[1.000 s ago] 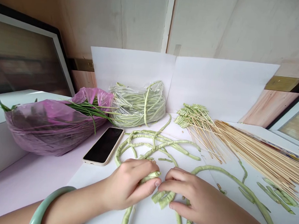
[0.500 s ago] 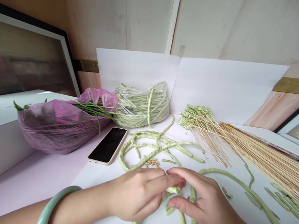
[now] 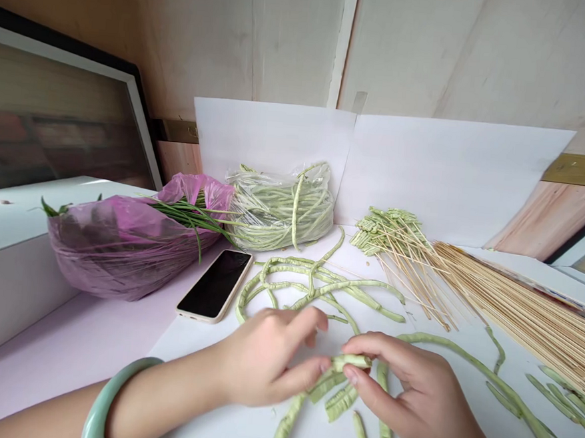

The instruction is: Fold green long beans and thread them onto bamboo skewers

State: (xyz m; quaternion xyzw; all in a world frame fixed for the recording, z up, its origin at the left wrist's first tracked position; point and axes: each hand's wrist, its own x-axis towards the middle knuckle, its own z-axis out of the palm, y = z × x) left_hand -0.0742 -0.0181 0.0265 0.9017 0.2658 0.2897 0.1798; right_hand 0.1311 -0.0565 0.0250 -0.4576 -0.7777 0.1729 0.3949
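Note:
My right hand [image 3: 411, 381] pinches a short folded piece of long bean [image 3: 350, 361] between thumb and fingertips above the white paper. My left hand [image 3: 260, 360], with a green bangle [image 3: 104, 399] on its wrist, is just left of that piece. Its fingers are raised and apart from the thumb, and the thumb tip is at the bean's left end; whether it touches I cannot tell. Beneath both hands lie more bean pieces, among them a wrinkled short one [image 3: 342, 401] and a longer one [image 3: 383, 419]. Several whole long beans [image 3: 289, 269] curl on the paper beyond.
At the back stands a clear bag of long beans [image 3: 283, 208]. A purple bag of greens [image 3: 130, 248] and a phone [image 3: 215, 286] are on the left. Skewered bean bundles [image 3: 389, 226] and loose bamboo skewers [image 3: 521, 308] lie at right, with cut bean pieces [image 3: 555, 397] near the edge.
My left hand has drawn back to the left and its fingers have lifted off the bean piece. My right hand now holds the piece between its fingertips.

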